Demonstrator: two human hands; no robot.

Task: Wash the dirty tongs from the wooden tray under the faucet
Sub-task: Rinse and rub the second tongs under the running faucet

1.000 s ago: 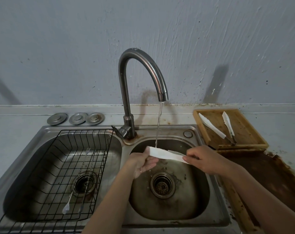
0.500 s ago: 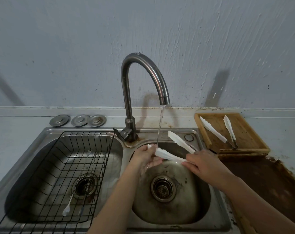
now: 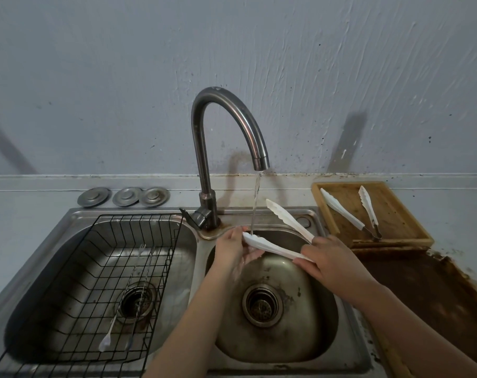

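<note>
- The white tongs (image 3: 279,242) being washed were over the right basin (image 3: 275,336) of the sink, spread open in a V: the lower arm ran under the stream of water (image 3: 255,208) from the faucet (image 3: 226,124), while the upper arm angled up toward the sink's back rim.
- The right hand (image 3: 332,259) gripped the hinge end, its fingers curled around both arms where they met.
- The left hand (image 3: 236,248) cupped the tip of the lower arm from beneath, fingers bent around it and thumb on top, right where the water landed.
- Judging by this, the wash was under way but not finished: only one arm's tip sat in the stream, and the upper arm looked clear of the water.
- A second pair of tongs (image 3: 351,211) lay in the wooden tray (image 3: 395,241) on the counter at the sink's right back corner, handles toward the tray's near edge; it probably remained to be washed.
- In the left basin, a black wire rack (image 3: 76,274) held long thin utensils (image 3: 122,309); whether these were washed items I could not tell.
- Three metal drain covers (image 3: 124,196) sat along the counter's back edge behind the left basin.
- What seemed left: rinse the other arm, set this pair aside, then do the pair in the tray.
</note>
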